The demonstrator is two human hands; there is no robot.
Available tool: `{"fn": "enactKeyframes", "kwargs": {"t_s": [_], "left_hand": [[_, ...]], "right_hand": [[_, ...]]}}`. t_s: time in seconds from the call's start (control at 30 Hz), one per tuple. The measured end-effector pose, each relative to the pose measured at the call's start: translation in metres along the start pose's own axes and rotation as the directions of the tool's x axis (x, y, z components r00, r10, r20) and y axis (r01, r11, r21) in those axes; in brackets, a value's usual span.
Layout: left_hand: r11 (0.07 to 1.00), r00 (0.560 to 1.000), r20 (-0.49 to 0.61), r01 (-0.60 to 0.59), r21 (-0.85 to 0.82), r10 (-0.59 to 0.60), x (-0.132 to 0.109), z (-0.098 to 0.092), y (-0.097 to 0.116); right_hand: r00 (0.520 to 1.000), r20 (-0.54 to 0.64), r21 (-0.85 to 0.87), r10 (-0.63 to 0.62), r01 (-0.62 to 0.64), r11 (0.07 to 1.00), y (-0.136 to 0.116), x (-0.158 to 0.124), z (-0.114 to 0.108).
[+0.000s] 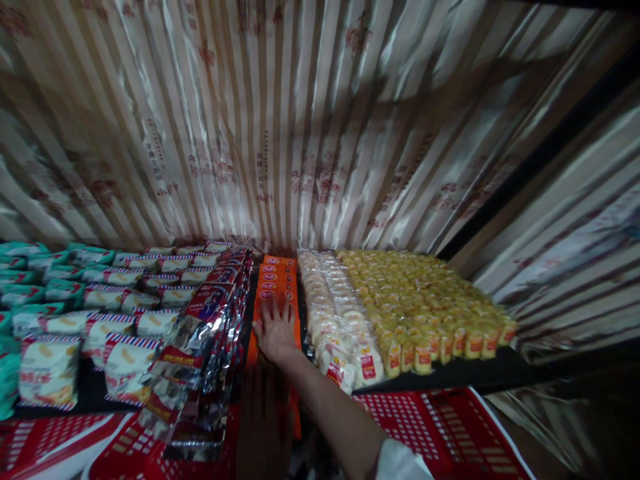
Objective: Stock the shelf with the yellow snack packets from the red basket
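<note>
My right hand (276,333) lies flat with its fingers spread on a row of overlapping orange packets (278,287) with white oval logos. Nearer to me, my left hand (263,413) is dark and blurred, its fingers stretched forward over the lower end of the same row. Neither hand is closed around anything. Left of the packets hang dark red, shiny, clear-windowed packets (205,327), stacked and tilted over the shelf edge. Just right of my right hand are two rows of pale round snacks in clear wrap (327,320).
Many yellow wrapped snacks (415,300) stand in rows at the right. White bags with striped edges (133,360) and teal bags (63,293) fill the left. Red baskets (445,427) sit below the black shelf edge (460,373). Printed, pleated curtain (270,120) hangs behind.
</note>
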State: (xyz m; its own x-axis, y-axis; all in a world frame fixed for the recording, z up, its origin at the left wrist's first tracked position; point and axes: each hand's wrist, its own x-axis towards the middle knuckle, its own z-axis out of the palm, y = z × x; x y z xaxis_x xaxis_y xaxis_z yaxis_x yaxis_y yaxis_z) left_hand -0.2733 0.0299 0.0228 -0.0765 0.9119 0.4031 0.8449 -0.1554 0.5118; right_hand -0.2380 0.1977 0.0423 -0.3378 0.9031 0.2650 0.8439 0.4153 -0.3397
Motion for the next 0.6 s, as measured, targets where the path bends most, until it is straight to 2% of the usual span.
{"fn": "enactKeyframes", "kwargs": {"t_s": [0.17, 0.3, 0.4, 0.6], "left_hand": [[1.000, 0.999, 0.036, 0.011, 0.003, -0.011, -0.003, 0.000, 0.001], [1.000, 0.998, 0.057, 0.013, 0.001, -0.013, -0.003, 0.001, -0.001], [1.000, 0.998, 0.061, 0.021, -0.001, -0.021, -0.006, 0.003, -0.003], [0.997, 0.995, 0.068, 0.065, 0.035, -0.067, -0.037, -0.001, -0.013]], "right_hand": [[0.999, 0.045, -0.034, 0.001, 0.000, 0.999, 0.001, 0.004, 0.012], [1.000, 0.018, -0.049, -0.013, 0.014, 0.999, 0.001, 0.001, 0.013], [0.999, 0.040, -0.080, -0.015, 0.018, 0.997, 0.002, 0.002, 0.013], [0.988, 0.154, -0.148, 0.020, 0.003, 0.989, 0.000, 0.005, 0.013]]}}
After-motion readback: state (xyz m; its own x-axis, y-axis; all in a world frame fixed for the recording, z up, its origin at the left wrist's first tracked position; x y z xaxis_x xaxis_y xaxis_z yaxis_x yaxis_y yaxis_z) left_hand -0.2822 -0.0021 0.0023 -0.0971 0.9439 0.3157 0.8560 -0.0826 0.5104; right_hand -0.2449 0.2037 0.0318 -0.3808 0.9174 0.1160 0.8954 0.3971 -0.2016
